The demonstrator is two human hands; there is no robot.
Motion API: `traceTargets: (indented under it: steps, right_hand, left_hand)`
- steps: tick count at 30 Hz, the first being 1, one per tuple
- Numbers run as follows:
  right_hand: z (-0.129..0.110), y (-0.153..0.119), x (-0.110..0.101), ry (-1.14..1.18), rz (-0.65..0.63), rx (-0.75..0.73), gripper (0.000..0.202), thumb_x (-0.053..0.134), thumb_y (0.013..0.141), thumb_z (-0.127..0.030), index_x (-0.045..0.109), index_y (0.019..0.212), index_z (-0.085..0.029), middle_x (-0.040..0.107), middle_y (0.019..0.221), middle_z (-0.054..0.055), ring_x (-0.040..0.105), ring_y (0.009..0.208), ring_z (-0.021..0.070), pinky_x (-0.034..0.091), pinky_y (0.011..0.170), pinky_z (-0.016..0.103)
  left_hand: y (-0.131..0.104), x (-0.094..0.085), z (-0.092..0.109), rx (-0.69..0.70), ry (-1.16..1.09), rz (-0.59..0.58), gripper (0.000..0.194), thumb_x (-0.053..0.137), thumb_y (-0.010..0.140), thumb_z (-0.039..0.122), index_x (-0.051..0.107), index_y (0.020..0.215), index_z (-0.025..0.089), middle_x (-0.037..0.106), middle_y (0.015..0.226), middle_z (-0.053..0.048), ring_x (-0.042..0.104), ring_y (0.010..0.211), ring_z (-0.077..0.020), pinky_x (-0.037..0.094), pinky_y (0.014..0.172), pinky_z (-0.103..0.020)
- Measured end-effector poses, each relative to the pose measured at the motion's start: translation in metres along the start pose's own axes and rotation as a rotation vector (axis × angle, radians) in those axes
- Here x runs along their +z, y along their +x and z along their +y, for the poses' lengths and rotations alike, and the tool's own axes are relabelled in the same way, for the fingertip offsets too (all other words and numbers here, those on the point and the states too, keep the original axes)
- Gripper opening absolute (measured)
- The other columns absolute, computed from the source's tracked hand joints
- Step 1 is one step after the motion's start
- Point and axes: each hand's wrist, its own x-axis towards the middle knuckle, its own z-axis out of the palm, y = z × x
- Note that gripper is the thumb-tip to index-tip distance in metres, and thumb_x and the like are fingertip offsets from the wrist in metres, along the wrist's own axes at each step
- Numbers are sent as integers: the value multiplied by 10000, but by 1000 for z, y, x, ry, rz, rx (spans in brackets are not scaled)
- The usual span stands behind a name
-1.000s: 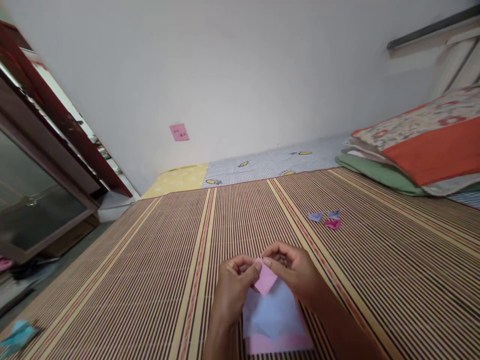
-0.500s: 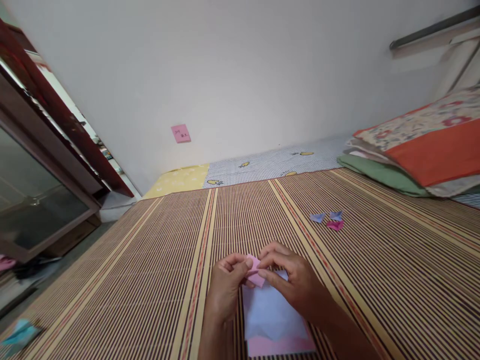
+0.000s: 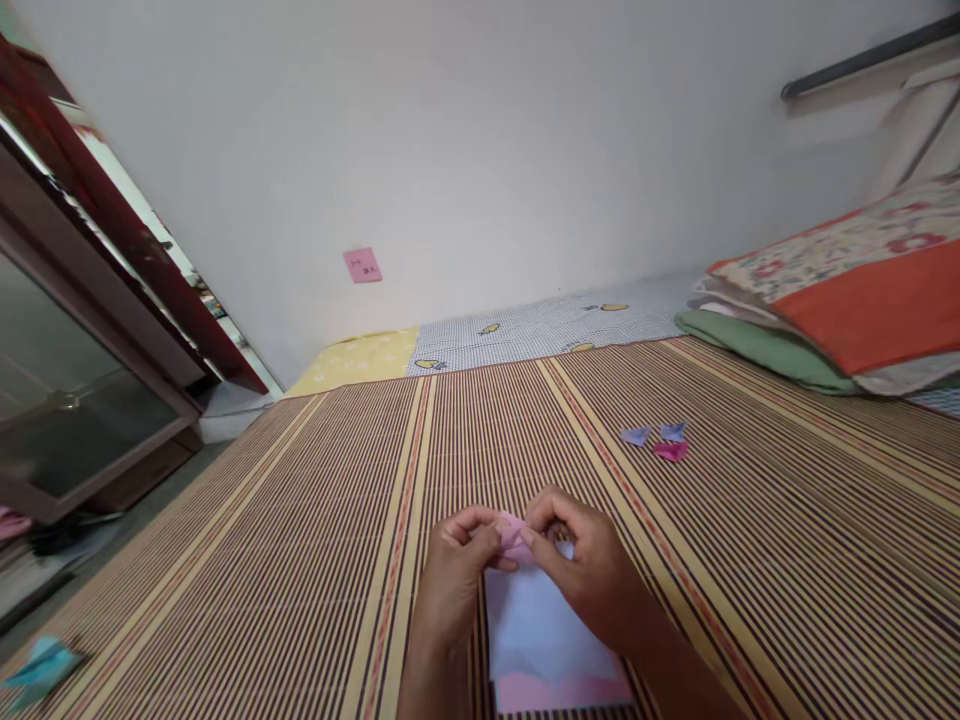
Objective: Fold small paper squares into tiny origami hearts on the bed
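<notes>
A small folded piece of pink paper (image 3: 513, 538) is pinched between my two hands. My left hand (image 3: 459, 565) grips its left side, thumb on top. On the right side, my right hand (image 3: 581, 560) holds its edge between thumb and forefinger. Below the hands lie pale blue paper sheets (image 3: 547, 625) with a pink sheet (image 3: 562, 692) showing at their near edge. Part of the folded pink paper is hidden behind my fingers.
Two small blue folded papers (image 3: 636, 436) and a magenta one (image 3: 670, 451) rest on the striped mat (image 3: 300, 540). A turquoise folded paper (image 3: 43, 668) lies at the near left. Folded bedding (image 3: 862, 310) is stacked at right, and a pink note (image 3: 363, 265) sticks to the wall.
My right fingers have shifted slightly and curled in at the pink paper's edge. The pink paper has turned, and less of its lower part shows.
</notes>
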Motion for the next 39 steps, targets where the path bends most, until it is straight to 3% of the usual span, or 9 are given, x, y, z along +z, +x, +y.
traceTargets:
  steps: [6,16,33,39]
  right_hand:
    - [-3,0,-2,-14,-13,34,137,551,843,-160,543,717,-213,551,689,-19,521,643,158,389,597,280]
    - [-1,1,-5,-16,-73,-2,132,632,867,-185,599,740,-205,584,737,-14,554,692,160,405,644,283]
    - [0,-2,-2,-10,-39,16,176,551,893,-214,513,720,-219,516,685,-26,496,650,157,375,612,284]
    - [2,-1,-2,4,-49,17,180,544,905,-217,513,728,-217,510,678,-28,487,634,153,367,598,283]
  left_hand:
    - [-2,-2,0,26,53,-61,208,822,727,338,796,745,132,709,696,-51,639,639,-149,534,574,-228]
    - [-1,-2,-1,-48,12,-86,160,805,703,289,736,687,146,694,633,-26,646,550,-135,515,520,-211]
    - [-4,-5,-2,4,60,-111,274,774,800,412,763,726,148,638,641,-7,605,582,-123,543,574,-229]
    - [-8,-8,3,-17,84,-239,253,850,749,384,799,837,152,746,753,-56,683,671,-147,573,690,-254]
